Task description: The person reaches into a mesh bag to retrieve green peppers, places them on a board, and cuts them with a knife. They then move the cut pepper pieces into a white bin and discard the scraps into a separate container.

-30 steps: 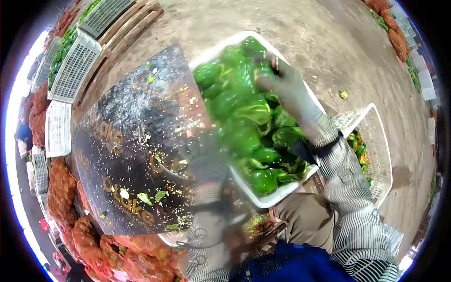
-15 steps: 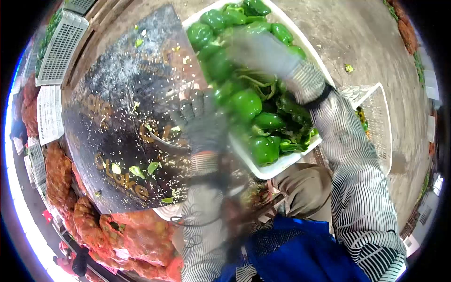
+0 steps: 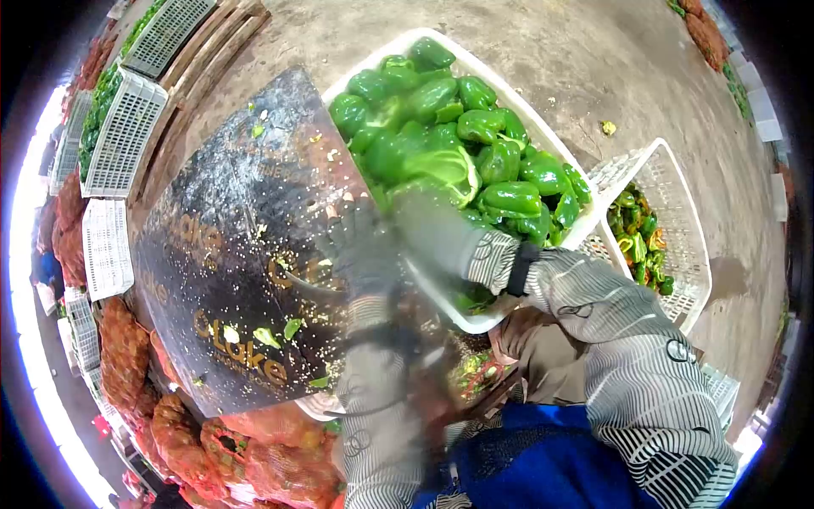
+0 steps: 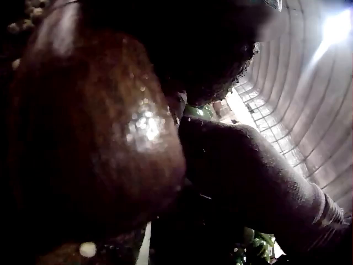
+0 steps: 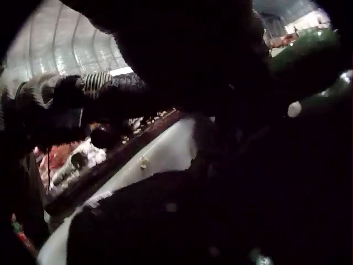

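Note:
My gloved left hand (image 3: 360, 246), fingertips bare, is over the dark printed board (image 3: 199, 254). A curved knife blade (image 3: 312, 286) comes out from under its outer side. In the left wrist view a glossy brown rounded handle (image 4: 105, 132) lies close to the palm. Blurred by motion, my gloved right hand (image 3: 428, 227) reaches into the near side of the white crate (image 3: 543, 119), among green bell peppers (image 3: 509, 199). Some peppers are cut open. The right wrist view is mostly dark, with a pepper (image 5: 309, 58) at upper right; I cannot tell whether the right hand holds one.
Seeds and green scraps (image 3: 265, 338) litter the board. A second white basket (image 3: 687, 246) with pepper pieces stands at the right. Red mesh sacks (image 3: 280, 458) lie at lower left, and white crates (image 3: 127, 131) stand at upper left on the concrete floor.
My right hand has drawn back from the far part of the crate toward its near side, uncovering peppers there. The left hand and knife have stayed at the same place on the board.

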